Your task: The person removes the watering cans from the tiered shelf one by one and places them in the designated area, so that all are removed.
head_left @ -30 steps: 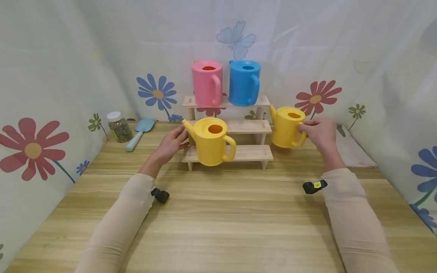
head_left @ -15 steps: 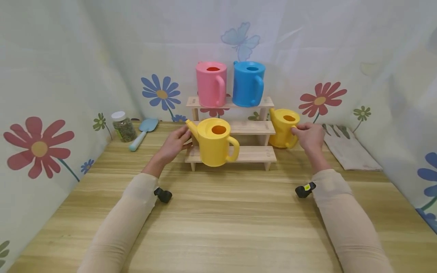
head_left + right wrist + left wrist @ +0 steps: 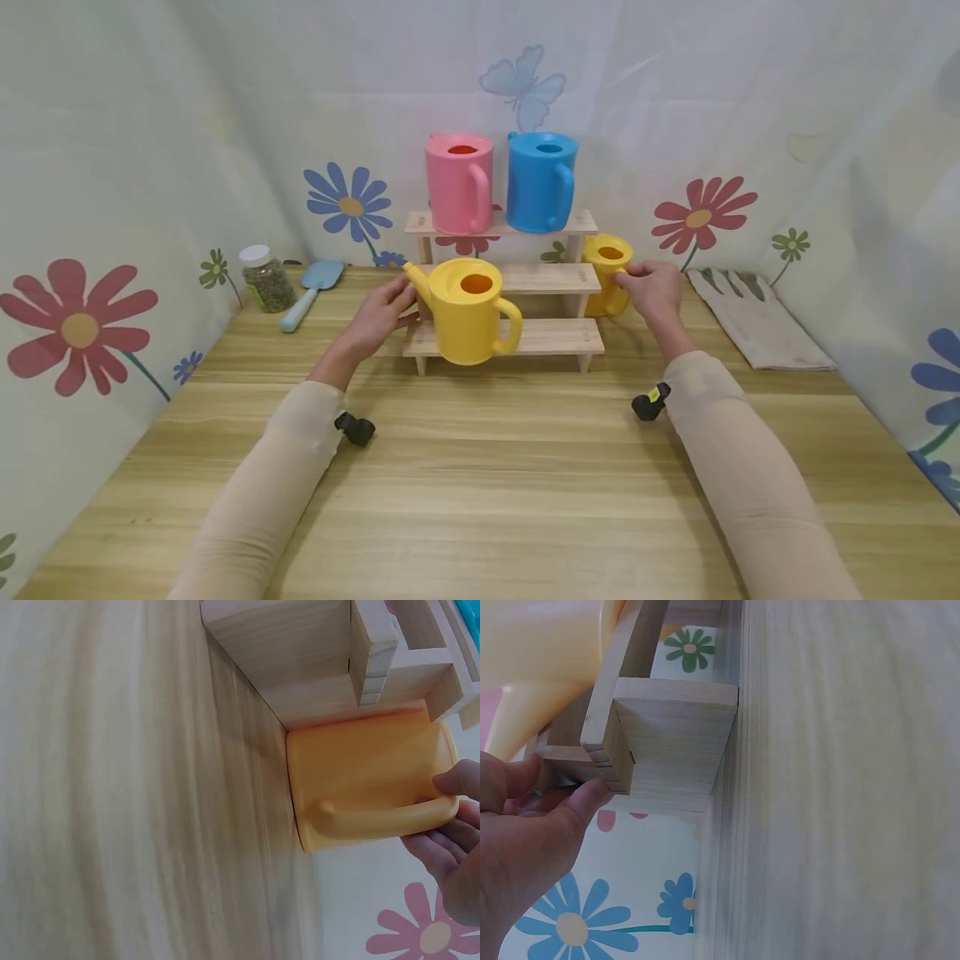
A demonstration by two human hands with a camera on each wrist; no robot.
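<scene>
Gripping the handle (image 3: 386, 820) of a yellow watering can (image 3: 600, 287), the right hand (image 3: 654, 292) has its thumb over the top and its fingers curled beneath. That can is upright, its base on the wooden table (image 3: 487, 467), just beside the right end of a 3-step wooden stand (image 3: 562, 333); whether the can and the stand touch, I cannot tell.

The left hand (image 3: 373, 321) grasps the stand's left end, thumb against the lowest step and fingers bent in by the middle step; the farthest fingertips are hidden.

A 2nd yellow can (image 3: 461, 333) stands upright on the lowest step, left of the middle, with its spout pointing left toward the left hand and its handle to the right. On the top step, at the far side, are 2 more upright cans: a pink can (image 3: 452, 190) on the left and a blue can (image 3: 532, 190) on the right, apart from each other.

At the far left of the table are a white-lidded jar (image 3: 272, 285) and a light blue trowel (image 3: 300, 308). At the far right lies a pale cloth item (image 3: 765, 325) with dark green patches. A flowered curtain (image 3: 637, 108) hangs behind.
</scene>
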